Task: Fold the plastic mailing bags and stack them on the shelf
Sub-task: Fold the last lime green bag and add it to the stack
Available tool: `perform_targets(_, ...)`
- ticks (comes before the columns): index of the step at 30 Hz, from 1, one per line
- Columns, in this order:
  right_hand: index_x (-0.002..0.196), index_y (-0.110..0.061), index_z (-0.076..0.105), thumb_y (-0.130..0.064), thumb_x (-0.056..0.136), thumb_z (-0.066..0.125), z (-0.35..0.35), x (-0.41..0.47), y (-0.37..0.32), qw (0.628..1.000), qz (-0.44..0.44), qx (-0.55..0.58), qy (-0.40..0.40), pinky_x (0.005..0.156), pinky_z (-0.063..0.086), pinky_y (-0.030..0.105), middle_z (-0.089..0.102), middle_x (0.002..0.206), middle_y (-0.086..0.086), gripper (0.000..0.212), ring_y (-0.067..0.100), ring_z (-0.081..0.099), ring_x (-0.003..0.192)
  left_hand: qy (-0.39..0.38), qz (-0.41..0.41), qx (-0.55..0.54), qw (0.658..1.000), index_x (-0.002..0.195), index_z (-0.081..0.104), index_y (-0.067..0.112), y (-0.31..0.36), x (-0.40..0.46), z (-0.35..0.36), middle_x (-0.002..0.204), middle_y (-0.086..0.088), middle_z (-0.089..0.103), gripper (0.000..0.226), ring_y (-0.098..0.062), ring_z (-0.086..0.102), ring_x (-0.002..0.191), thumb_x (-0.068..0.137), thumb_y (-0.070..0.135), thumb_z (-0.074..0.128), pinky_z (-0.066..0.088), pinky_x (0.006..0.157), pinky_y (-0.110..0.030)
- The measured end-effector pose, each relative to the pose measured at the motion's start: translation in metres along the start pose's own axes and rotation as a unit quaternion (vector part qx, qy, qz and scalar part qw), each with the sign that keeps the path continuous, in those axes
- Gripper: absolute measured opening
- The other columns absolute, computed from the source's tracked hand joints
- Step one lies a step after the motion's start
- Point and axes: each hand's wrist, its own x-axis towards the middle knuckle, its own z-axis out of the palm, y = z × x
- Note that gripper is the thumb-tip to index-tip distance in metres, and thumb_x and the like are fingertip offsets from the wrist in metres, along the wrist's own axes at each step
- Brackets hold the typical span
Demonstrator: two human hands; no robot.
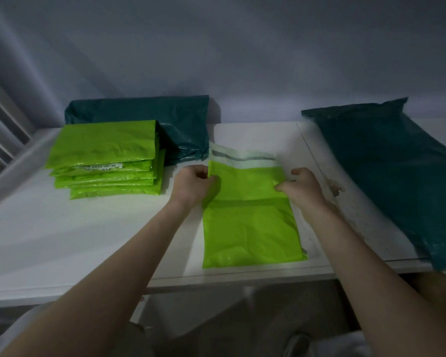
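On the shelf, stack lies left of bag.

Single head view looks forward and down, close over the white shelf.

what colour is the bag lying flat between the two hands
Lime green bag, with a white flap at its far end; head view.
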Motion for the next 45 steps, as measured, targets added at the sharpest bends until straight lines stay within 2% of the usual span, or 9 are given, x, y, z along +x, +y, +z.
perform_targets(4,0.086,-0.004,0.072,-0.001,0.073,0.065,-0.004,0.000,0.004,0.999,-0.034,0.014,0.021,0.069,0.039,0.024,0.070,0.088,0.012,0.015,0.023,0.063,0.085,0.036,0.003,-0.026,0.999,0.087,0.070,0.020,-0.005,0.005,-0.005,0.066,0.001,0.056,0.005,-0.015,0.052,0.063,0.082,0.021,0.069,0.045,0.064,-0.028)
perform_targets(9,0.064,-0.020,0.058,-0.006,0.080,0.057,-0.008,0.002,0.001,0.997,-0.021,0.052,0.045,0.048,0.040,0.021,0.060,0.063,0.007,0.021,0.017,0.056,0.046,0.019,-0.016,-0.093,0.995,0.091,0.069,0.015,0.001,0.003,-0.008,0.051,0.002,0.061,0.014,-0.008,0.047,0.032,0.089,0.027,0.062,0.045,0.044,-0.023)
perform_targets(12,0.073,-0.019,0.048,-0.008,0.092,0.040,-0.006,0.000,-0.001,0.991,0.022,0.133,0.005,0.032,0.041,0.017,0.064,0.067,0.008,0.023,0.015,0.057,0.032,-0.060,-0.042,-0.175,0.982,0.096,0.061,0.016,0.008,-0.005,-0.007,0.068,0.001,0.070,0.011,-0.010,0.060,0.043,0.095,0.024,0.053,0.047,0.047,-0.021)
perform_targets(17,0.103,-0.007,0.048,-0.021,0.099,0.021,-0.015,-0.002,-0.007,0.969,0.067,0.231,-0.051,0.038,0.049,0.022,0.064,0.088,0.011,0.031,0.018,0.061,0.036,-0.117,-0.058,-0.229,0.965,0.110,0.060,0.008,0.011,-0.008,-0.010,0.099,0.000,0.066,0.024,-0.009,0.066,0.073,0.099,0.016,0.039,0.053,0.059,-0.020)
perform_targets(22,0.080,-0.014,0.050,-0.043,0.100,0.019,-0.024,-0.009,-0.008,0.938,0.116,0.317,-0.080,0.057,0.051,0.032,0.060,0.081,0.005,0.047,0.023,0.066,0.048,-0.138,-0.090,-0.244,0.956,0.105,0.064,0.018,0.012,-0.010,-0.011,0.097,0.001,0.064,0.039,-0.017,0.060,0.085,0.099,0.025,0.026,0.051,0.080,-0.030)
perform_targets(25,0.078,-0.012,0.060,-0.048,0.099,0.021,-0.027,-0.007,-0.006,0.949,0.135,0.275,-0.067,0.053,0.049,0.030,0.062,0.091,0.012,0.058,0.025,0.059,0.062,-0.133,-0.090,-0.218,0.963,0.102,0.067,0.017,0.010,-0.010,-0.009,0.098,0.000,0.066,0.037,-0.018,0.060,0.086,0.099,0.035,0.035,0.048,0.081,-0.031)
perform_targets(31,0.099,-0.009,0.063,-0.015,0.085,0.063,-0.028,-0.018,-0.007,0.971,0.105,0.189,-0.104,0.031,0.038,0.013,0.057,0.067,0.006,0.015,0.015,0.055,0.036,-0.138,-0.072,-0.174,0.972,0.115,0.066,0.012,0.007,-0.013,-0.004,0.095,-0.005,0.069,0.030,-0.009,0.065,0.075,0.087,0.022,0.064,0.052,0.069,-0.019)
perform_targets(36,0.129,-0.005,0.051,0.012,0.076,0.063,-0.025,-0.020,-0.002,0.972,0.072,0.166,-0.148,0.031,0.034,0.013,0.054,0.065,0.008,0.057,0.003,0.048,0.030,-0.172,-0.070,-0.152,0.971,0.129,0.055,0.016,0.005,-0.014,-0.005,0.099,0.001,0.064,0.046,-0.004,0.061,0.076,0.085,0.013,0.067,0.049,0.059,-0.007)
perform_targets(45,0.139,-0.015,0.040,0.014,0.079,0.059,-0.031,-0.023,0.001,0.965,0.051,0.118,-0.228,0.036,0.039,0.014,0.056,0.082,0.004,0.070,0.008,0.051,0.047,-0.253,-0.031,-0.091,0.963,0.141,0.037,0.028,-0.004,-0.023,-0.011,0.132,0.003,0.042,0.072,-0.011,0.056,0.105,0.081,0.004,0.069,0.053,0.079,-0.020)
